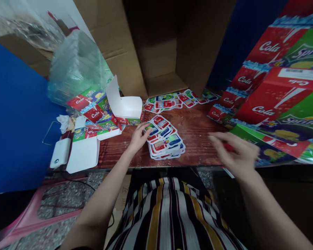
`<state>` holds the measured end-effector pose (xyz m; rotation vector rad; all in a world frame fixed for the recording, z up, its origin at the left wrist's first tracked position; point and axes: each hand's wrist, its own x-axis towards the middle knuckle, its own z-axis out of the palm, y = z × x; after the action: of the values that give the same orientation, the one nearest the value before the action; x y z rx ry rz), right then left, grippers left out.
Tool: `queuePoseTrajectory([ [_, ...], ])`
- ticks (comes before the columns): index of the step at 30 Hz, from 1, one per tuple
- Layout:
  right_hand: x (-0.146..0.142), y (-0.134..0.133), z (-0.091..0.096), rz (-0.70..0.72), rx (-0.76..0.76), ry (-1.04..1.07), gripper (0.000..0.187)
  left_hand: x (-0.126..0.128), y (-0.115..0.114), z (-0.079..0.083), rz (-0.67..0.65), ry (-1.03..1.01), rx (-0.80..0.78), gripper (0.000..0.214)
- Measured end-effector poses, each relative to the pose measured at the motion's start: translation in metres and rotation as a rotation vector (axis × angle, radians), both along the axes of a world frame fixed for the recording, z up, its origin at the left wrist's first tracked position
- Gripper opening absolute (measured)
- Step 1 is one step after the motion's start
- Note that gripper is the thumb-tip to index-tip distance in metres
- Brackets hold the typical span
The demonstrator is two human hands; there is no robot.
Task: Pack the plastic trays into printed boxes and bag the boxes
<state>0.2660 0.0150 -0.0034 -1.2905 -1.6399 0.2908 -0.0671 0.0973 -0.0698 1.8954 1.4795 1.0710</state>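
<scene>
My left hand (138, 139) rests at the left edge of a pile of soda-shaped cut-out cards (167, 142), its fingers stretched out and touching the upper ones. The cards are red, blue and green with white borders, fanned and overlapping on the wooden table (198, 128). Further right, my right hand (236, 152) is smeared by motion over the table's front edge, beside the stacked printed packaging. A small red patch shows between its thumb and fingers; whether the hand holds it, I cannot tell. Beyond the pile lies a spread row of similar cards (165, 104).
A small box (130, 109) stands with its lid up, left of the pile. Folded Cola and Sprite boxes (95, 114) and a white device (60, 152) lie further left. Large Cola boxes (271, 100) rise at right. A deep cardboard carton (161, 83) opens at the back.
</scene>
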Motion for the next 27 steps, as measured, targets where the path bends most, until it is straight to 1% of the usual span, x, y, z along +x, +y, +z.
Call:
queuePoseTrajectory([
  [2, -0.018, 0.030, -0.003, 0.109, -0.005, -0.004, 0.013, 0.003, 0.001, -0.001, 0.001, 0.030, -0.010, 0.038],
  [4, -0.034, 0.067, -0.013, 0.122, -0.046, 0.021, 0.018, 0.008, -0.004, 0.001, 0.016, 0.084, 0.014, 0.034],
  [5, -0.041, 0.088, -0.019, 0.109, -0.069, -0.002, 0.021, 0.011, -0.008, 0.003, 0.031, 0.112, 0.037, 0.031],
  [6, -0.047, 0.109, -0.025, 0.090, -0.105, -0.078, 0.024, 0.014, -0.011, 0.005, 0.045, 0.136, 0.066, 0.029],
  [8, -0.060, 0.151, -0.035, 0.048, -0.180, -0.337, 0.029, 0.020, -0.018, 0.007, 0.058, 0.174, 0.122, 0.026],
  [10, -0.074, 0.187, -0.042, 0.064, -0.204, -0.462, 0.033, 0.024, -0.022, 0.008, 0.043, 0.191, 0.159, 0.025],
  [11, -0.082, 0.203, -0.045, 0.085, -0.212, -0.507, 0.038, 0.026, -0.023, 0.008, 0.029, 0.192, 0.167, 0.025],
  [14, -0.106, 0.238, -0.052, 0.147, -0.251, -0.622, 0.063, 0.028, -0.023, 0.005, -0.009, 0.182, 0.170, 0.024],
  [16, -0.118, 0.253, -0.057, 0.182, -0.292, -0.699, 0.071, 0.027, -0.023, 0.004, -0.026, 0.171, 0.162, 0.022],
  [17, -0.122, 0.258, -0.060, 0.199, -0.309, -0.731, 0.070, 0.027, -0.023, 0.004, -0.031, 0.163, 0.159, 0.022],
  [21, -0.125, 0.267, -0.067, 0.257, -0.323, -0.806, 0.047, 0.023, -0.022, 0.008, -0.011, 0.101, 0.172, 0.021],
  [22, -0.123, 0.268, -0.066, 0.265, -0.316, -0.809, 0.043, 0.022, -0.021, 0.011, -0.004, 0.078, 0.178, 0.021],
  [24, -0.118, 0.266, -0.062, 0.269, -0.295, -0.788, 0.041, 0.021, -0.018, 0.017, 0.002, 0.023, 0.179, 0.020],
  [27, -0.107, 0.258, -0.050, 0.230, -0.227, -0.684, 0.042, 0.023, -0.013, 0.026, 0.013, -0.125, 0.122, 0.021],
])
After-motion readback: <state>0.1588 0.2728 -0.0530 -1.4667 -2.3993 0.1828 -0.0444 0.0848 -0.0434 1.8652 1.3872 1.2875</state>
